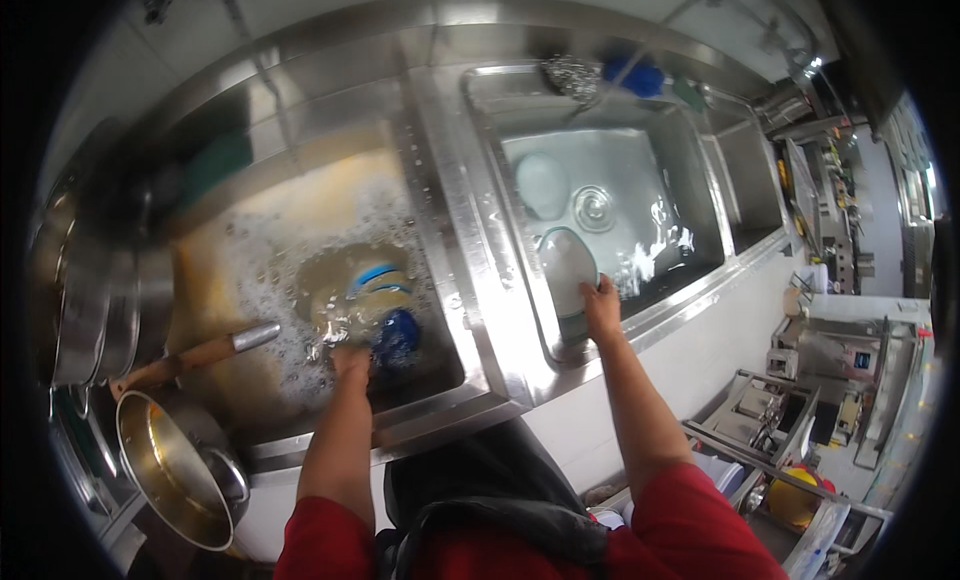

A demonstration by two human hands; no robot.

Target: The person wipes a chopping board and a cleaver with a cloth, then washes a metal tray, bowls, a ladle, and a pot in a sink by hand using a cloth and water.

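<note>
My right hand (602,308) grips the edge of a white oval plate (564,269) with a green rim, held at the near left side of the rinse sink (517,257). Under the clear water there, a second pale oval dish (541,184) lies beside the round drain (593,209). My left hand (351,361) dips into cloudy, foamy water in the left sink (442,310). Its fingers are hidden below the surface. Close to it are a blue scrubbing pad or cloth (397,336) and submerged dishes (379,280) with blue edges.
A steel pot (176,471) stands left of my left arm. Above it a wooden handle (195,359) with a metal end juts over the foamy sink. Large steel pans (97,280) stack farther left. Steel wool (571,77) and a blue cloth (634,77) rest on the back ledge.
</note>
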